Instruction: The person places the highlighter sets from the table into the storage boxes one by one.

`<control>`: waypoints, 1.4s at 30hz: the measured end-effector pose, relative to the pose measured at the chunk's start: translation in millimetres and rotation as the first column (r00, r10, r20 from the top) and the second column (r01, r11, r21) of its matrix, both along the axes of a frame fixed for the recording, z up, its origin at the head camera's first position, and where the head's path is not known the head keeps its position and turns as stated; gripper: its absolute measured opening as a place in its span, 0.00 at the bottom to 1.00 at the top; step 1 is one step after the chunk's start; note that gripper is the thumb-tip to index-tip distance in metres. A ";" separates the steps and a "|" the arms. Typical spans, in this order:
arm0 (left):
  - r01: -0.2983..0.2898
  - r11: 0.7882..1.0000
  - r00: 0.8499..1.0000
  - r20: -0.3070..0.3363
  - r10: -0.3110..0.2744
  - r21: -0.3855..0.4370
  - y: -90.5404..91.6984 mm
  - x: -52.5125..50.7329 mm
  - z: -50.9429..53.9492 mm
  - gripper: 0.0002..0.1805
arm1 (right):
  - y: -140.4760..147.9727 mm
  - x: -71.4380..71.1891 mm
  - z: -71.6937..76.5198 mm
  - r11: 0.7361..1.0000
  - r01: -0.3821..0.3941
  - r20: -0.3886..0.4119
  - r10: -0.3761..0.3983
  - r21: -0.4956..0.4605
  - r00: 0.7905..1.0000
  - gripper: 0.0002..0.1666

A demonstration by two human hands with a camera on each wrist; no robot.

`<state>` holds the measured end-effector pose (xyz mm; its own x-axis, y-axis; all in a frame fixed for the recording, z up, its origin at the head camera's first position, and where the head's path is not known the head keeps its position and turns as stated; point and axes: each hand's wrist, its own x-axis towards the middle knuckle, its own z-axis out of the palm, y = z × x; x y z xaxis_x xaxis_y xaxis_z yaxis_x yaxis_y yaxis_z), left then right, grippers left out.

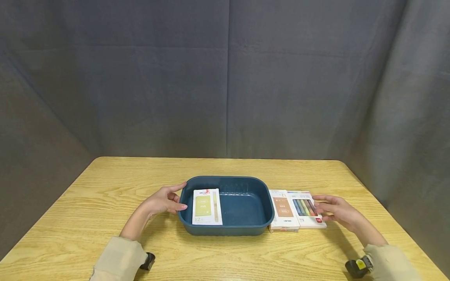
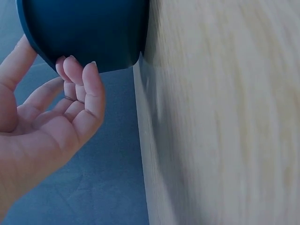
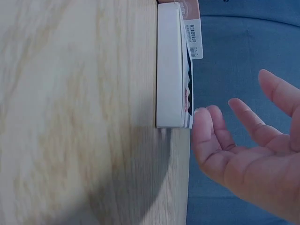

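Note:
A dark blue plastic tub stands on the table, and my left hand grips its left rim. In the left wrist view, that hand's curled fingers lie against the tub's outer wall. Inside the tub, at its left end, lies a white box with a yellow-green panel. My right hand is held with loosely bent fingers at the right end of a white box of coloured sticks. The right wrist view shows its fingertips close to that box's end; contact is unclear.
A white box with a brown panel lies between the tub and the box of coloured sticks. The wooden table reaches back to a grey curtain, which also hangs at both sides.

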<state>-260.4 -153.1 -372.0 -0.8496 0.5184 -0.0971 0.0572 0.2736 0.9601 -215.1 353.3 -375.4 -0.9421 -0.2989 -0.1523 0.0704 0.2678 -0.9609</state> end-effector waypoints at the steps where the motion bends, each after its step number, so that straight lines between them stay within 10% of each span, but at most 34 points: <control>1: 0.000 1.000 1.000 0.001 0.000 0.001 -0.1 -0.3 -0.1 0.45 | 0.5 -0.3 -0.2 1.000 0.003 -0.001 -0.003 0.005 1.000 0.34; 42: -0.034 0.999 0.999 0.017 0.035 -0.021 -0.2 -0.6 -2.5 0.45 | 1.8 -2.5 -7.7 0.995 -0.006 0.015 0.005 0.099 1.000 0.35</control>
<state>-261.0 -153.3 -374.5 -0.8651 0.4864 -0.1225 0.0307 0.2951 0.9550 -217.7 355.1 -383.2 -0.9379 -0.2868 -0.1953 0.0826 0.3621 -0.9285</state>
